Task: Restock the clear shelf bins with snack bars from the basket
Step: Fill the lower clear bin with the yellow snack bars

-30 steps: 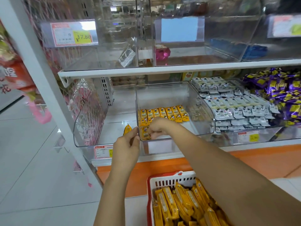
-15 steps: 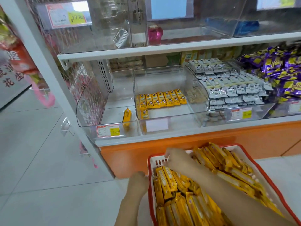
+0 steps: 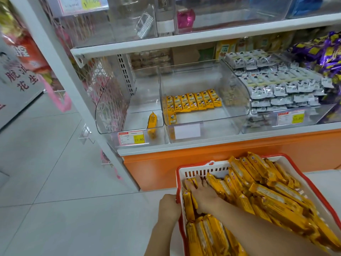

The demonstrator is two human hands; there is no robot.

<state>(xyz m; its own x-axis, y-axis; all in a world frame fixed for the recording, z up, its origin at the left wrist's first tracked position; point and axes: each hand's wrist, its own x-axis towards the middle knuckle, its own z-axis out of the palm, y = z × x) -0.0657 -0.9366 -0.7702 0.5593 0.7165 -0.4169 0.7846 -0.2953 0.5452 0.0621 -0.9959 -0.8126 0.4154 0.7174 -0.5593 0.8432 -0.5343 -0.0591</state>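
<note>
Snack bars (image 3: 267, 196) in basket (image 3: 201, 171), under right hand (image 3: 204, 197)

Yellow snack bars (image 3: 262, 193); red-rimmed white basket (image 3: 199, 171); orange shelf base (image 3: 203, 156)

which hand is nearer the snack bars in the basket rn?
Right. The right hand lies on the snack bars at the left end of the basket, fingers spread among them. The left hand is outside the basket, holding its left rim.

The basket (image 3: 203, 169) runs off the bottom and right edges. Inside it, snack bars (image 3: 267, 193) bury the right grip (image 3: 204, 196)'s fingertips; its left rim hides the left grip (image 3: 168, 207)'s.
</note>
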